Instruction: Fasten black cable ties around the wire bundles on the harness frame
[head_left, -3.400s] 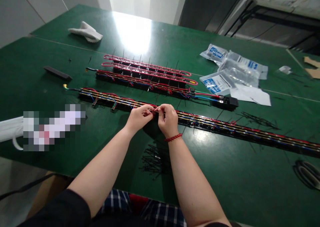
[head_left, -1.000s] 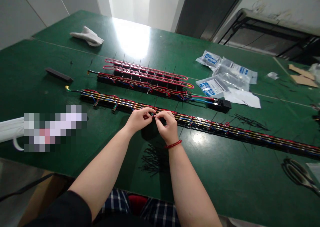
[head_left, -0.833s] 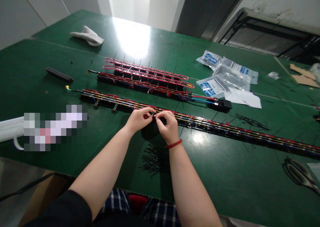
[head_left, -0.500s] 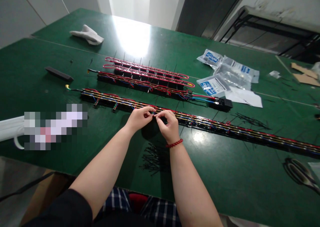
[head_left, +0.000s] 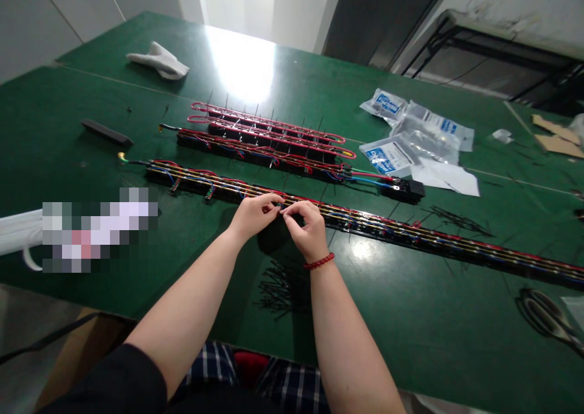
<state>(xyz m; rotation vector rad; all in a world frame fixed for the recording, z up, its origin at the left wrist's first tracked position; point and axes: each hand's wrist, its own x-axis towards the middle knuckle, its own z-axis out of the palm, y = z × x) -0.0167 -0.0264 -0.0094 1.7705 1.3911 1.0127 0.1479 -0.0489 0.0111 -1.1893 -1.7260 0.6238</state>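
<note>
A long black bar [head_left: 383, 222] with red, yellow and blue wires along it crosses the table. At its near edge my left hand [head_left: 258, 212] is closed in a pinch, and my right hand [head_left: 308, 222] pinches right beside it, fingertips almost meeting. Whatever lies between the fingers is too small to make out. Little circuit boards [head_left: 209, 193] hang from the bar by wires to the left of my hands. A pile of black cable ties [head_left: 276, 289] lies on the table below my hands, partly shaded by my right forearm.
Shorter wired black bars [head_left: 260, 149] lie behind the long one. Plastic bags [head_left: 415, 134] are at the back right, scissors [head_left: 545, 316] at the right. More cable ties [head_left: 460, 220], a grey block [head_left: 107, 132] and a white glove [head_left: 159, 61] lie on the green table [head_left: 410, 335].
Both hands stay pinched at the same spot on the long bar, with only a tiny shift of the fingers. The view has moved very slightly.
</note>
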